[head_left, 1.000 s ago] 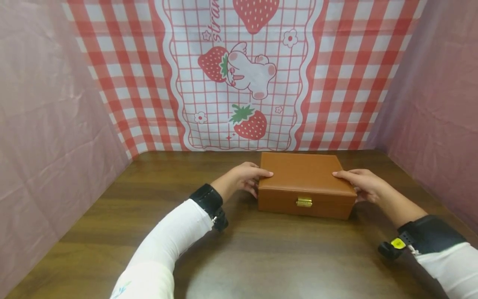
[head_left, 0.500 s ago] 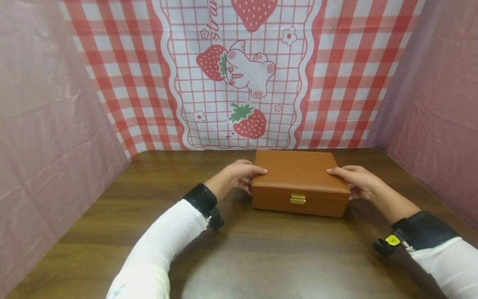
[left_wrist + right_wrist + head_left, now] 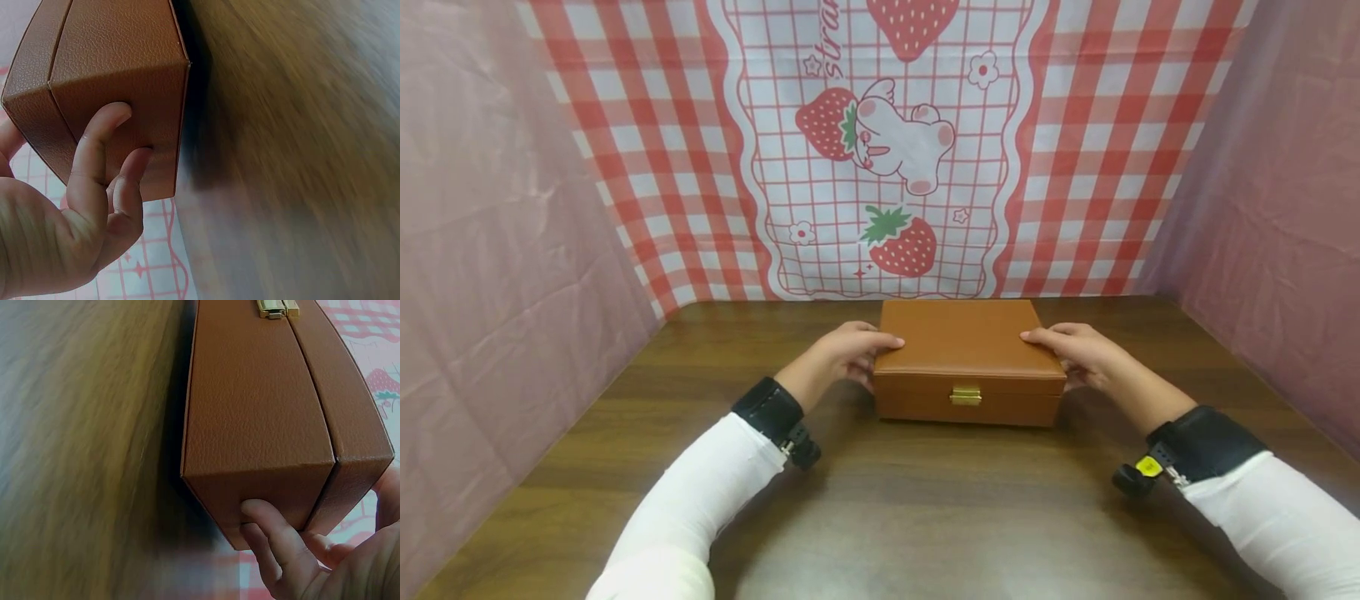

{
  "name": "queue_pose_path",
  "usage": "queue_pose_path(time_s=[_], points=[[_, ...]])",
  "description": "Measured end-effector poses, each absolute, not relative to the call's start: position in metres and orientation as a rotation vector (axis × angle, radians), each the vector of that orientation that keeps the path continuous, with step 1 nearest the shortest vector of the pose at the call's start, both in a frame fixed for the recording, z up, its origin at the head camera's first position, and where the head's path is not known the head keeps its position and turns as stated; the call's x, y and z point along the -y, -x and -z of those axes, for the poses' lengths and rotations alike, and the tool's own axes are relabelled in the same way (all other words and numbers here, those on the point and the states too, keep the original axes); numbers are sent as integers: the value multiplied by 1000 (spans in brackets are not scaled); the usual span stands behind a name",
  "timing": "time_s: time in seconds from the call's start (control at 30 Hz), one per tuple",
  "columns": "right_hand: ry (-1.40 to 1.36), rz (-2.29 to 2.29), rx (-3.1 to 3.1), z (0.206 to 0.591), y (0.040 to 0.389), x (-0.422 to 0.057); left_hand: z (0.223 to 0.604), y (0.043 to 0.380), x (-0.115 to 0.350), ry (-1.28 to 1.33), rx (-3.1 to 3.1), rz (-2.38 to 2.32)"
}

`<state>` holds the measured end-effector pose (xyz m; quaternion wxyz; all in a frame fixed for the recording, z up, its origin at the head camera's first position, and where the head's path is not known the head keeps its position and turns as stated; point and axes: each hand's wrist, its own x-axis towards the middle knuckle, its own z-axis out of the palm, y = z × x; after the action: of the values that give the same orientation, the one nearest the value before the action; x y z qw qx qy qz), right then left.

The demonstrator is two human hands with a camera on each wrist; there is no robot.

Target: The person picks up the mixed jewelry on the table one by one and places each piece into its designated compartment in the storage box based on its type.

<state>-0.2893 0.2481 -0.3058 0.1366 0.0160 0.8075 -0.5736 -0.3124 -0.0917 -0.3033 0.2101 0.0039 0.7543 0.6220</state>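
Observation:
A brown leather-look box (image 3: 958,337) with its lid down sits between my two hands, its gold clasp (image 3: 966,396) facing me. My left hand (image 3: 847,350) grips the left end, thumb on the lid's edge. In the left wrist view, its bent fingers (image 3: 90,162) press the side panel. My right hand (image 3: 1088,354) holds the opposite end the same way, with fingertips on the side in the right wrist view, where the seam between lid and base (image 3: 315,406) shows. A dark shadow runs under the box; whether its underside touches the table, I cannot tell.
The wooden table (image 3: 880,517) stretches in front of the box and to both sides. Behind it hangs a red-and-white checked strawberry cloth (image 3: 880,242). Pink cloth walls stand at the left (image 3: 512,250) and right (image 3: 1277,192).
Both hands have carried the box leftward across the table, towards the middle of the head view. It has turned slightly, so its front faces me more squarely. The hold looks the same.

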Motion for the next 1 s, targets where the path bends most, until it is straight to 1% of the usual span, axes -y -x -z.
queue_pose_path(time_s=[0.53, 0.7, 1.0], points=[[-10, 1632, -2324, 310, 304, -194, 311, 305, 142, 94, -2135, -1759], [-14, 1634, -2321, 313, 304, -186, 313, 304, 149, 122, -2138, -1766], [-28, 1630, -2324, 315, 303, -184, 315, 306, 152, 87, -2138, -1773]])
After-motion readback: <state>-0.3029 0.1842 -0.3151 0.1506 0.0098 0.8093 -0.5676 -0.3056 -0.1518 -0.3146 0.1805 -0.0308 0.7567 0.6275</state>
